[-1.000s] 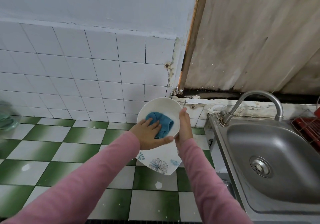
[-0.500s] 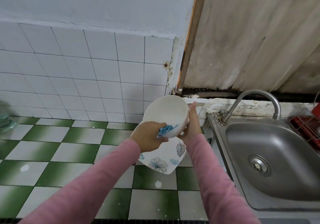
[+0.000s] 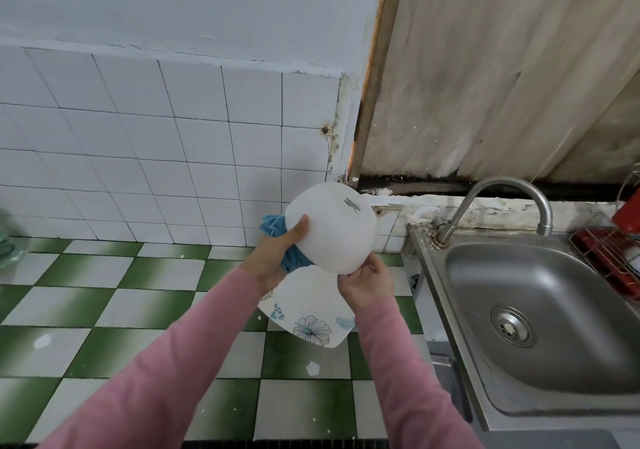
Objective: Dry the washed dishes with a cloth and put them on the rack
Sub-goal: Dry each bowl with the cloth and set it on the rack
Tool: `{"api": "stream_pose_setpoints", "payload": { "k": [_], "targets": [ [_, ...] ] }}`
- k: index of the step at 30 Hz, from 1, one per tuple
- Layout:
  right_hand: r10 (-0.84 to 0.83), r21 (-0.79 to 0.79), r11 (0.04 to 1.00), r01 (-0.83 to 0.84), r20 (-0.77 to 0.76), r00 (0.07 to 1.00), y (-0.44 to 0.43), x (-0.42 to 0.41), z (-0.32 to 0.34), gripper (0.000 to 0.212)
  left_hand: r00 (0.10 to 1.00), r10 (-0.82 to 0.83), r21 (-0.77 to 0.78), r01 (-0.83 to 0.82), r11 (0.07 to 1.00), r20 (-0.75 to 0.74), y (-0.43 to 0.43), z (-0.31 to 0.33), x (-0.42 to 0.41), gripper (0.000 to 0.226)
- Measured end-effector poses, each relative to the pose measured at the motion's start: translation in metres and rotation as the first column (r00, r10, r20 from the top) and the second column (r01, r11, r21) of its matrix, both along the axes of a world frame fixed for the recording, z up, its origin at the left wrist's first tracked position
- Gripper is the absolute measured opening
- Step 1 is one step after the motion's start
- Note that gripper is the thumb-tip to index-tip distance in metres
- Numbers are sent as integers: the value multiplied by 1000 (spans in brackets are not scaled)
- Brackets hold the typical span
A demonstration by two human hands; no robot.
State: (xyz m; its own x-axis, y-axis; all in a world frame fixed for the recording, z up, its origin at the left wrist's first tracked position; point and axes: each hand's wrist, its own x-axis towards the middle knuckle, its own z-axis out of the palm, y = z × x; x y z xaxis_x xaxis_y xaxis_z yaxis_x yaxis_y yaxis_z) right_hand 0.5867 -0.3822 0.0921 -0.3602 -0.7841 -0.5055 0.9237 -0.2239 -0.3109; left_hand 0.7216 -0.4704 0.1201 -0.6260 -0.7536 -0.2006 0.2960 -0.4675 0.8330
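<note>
Fingers [image 3: 360, 270] of the right hand [image 3: 367, 284] are curled in, pinching the lower edge of the bowl [image 3: 332, 230]. Left hand [image 3: 273, 261] is bunched round the blue cloth [image 3: 273, 225], thumb pressed flat on the bowl's outer wall, cloth tucked behind and under it.

Bowl's up in the air btwn both hands, tipped so the outside faces us, inside not visible. Plain white, rounded, glossy, one small dark mark near the top. Looks like glazed ceramic: stiff, prob a bit heavy, slick if wet, and it'll chip or shatter if it drops. Best hold is rim and wall, two hands, cloth for friction, i.e. pretty much what's happening.

Right below it a flower-print plate [image 3: 311, 313] lies on the green-and-white checked worktop [image 3: 138, 292]. Further right, the steel sink [image 3: 554, 310] w/ its curved tap [image 3: 502, 192]. Beyond that, at the frame edge, the red wire rack [image 3: 606, 254], well apart from the bowl. White tiled wall [image 3: 173, 154] at the back.
</note>
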Motion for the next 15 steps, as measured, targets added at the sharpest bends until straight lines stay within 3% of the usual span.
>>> {"api": "stream_pose_setpoints", "payload": {
  "k": [3, 6, 8, 10, 13, 15],
  "targets": [
    [-52, -87, 995, 47, -55, 997, -3, -10, 16, 44, 999, -2, 103, -1, 995, 32, 2, -10, 11, 71],
    [-41, -114, 993, 20, -178, 983, -5, -19, 35, 46, 984, 28, 41, -36, 999, 178, 9, -22, 20, 43],
    [-61, -86, 996, 39, -277, 959, -5, -22, 44, 44, 936, 136, -40, -130, 991, 323, 12, -28, 21, 39],
    [-77, -51, 997, 62, -381, 921, -6, -22, 49, 40, 855, 344, -160, -305, 939, 388, 12, -28, 16, 34],
    [-74, 57, 991, 122, -526, 847, -8, -9, 55, 26, 774, 594, -356, -503, 787, 220, 24, -12, 5, 21],
    [-22, 137, 981, 140, -633, 774, -11, 6, 56, 26, 858, 504, -451, -413, 792, 98, 35, -2, -5, 14]
  ]
}}
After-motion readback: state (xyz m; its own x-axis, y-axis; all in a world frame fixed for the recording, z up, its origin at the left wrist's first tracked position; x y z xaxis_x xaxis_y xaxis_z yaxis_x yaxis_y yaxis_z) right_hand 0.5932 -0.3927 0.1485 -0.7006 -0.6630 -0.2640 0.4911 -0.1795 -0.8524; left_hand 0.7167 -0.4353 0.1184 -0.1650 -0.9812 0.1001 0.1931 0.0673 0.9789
